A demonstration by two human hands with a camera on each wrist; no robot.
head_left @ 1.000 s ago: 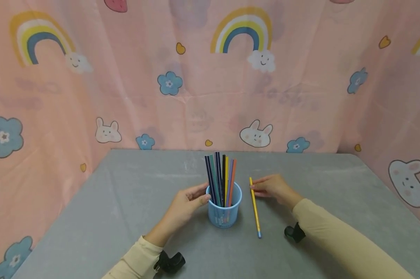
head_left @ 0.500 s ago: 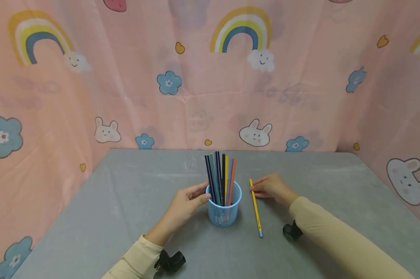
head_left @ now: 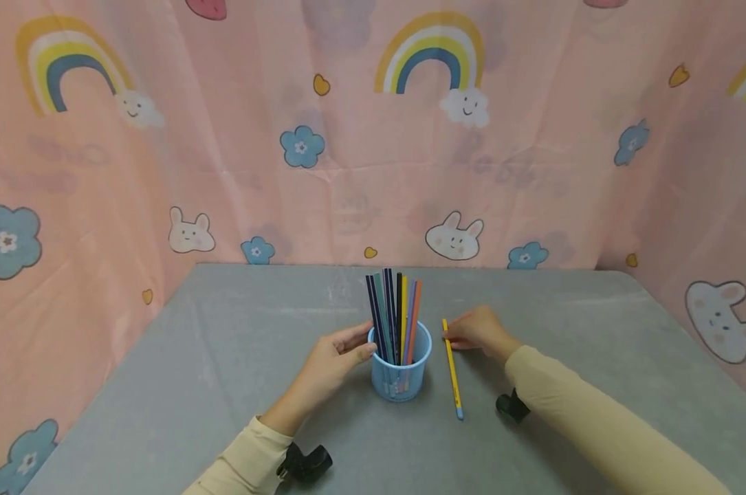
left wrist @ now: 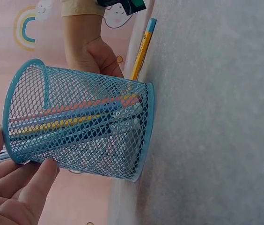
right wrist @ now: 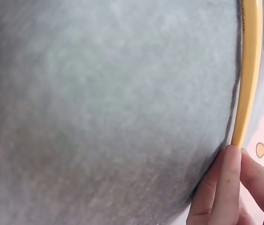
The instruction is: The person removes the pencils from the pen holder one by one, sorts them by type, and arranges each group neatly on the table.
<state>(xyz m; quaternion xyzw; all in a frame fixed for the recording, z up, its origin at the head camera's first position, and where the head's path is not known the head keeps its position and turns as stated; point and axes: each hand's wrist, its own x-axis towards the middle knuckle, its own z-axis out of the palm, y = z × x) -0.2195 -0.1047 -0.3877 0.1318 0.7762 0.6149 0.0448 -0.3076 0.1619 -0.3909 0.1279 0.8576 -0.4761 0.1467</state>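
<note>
A light-blue mesh pencil cup point(head_left: 399, 381) stands upright on the grey table, with several coloured pencils point(head_left: 392, 316) leaning inside it. My left hand point(head_left: 324, 368) holds the cup's left side by the rim, thumb toward the front and fingers further back; the left wrist view shows the thumb and fingers against the mesh point(left wrist: 83, 154). To the right of the cup, a yellow pencil point(head_left: 452, 371) with a blue end lies on the table. My right hand point(head_left: 479, 330) pinches its far end between thumb and fingers, seen close up in the right wrist view point(right wrist: 225, 187).
The grey table point(head_left: 181, 385) stretches to both sides of the hands. A pink curtain point(head_left: 348, 185) printed with rainbows and rabbits hangs behind and beside it. Black wrist cameras, on the left point(head_left: 304, 464) and right point(head_left: 512, 405), sit under the sleeves.
My right wrist and forearm have shifted slightly left, while the fingers stay on the yellow pencil, which has barely moved. The left hand and the cup look almost the same.
</note>
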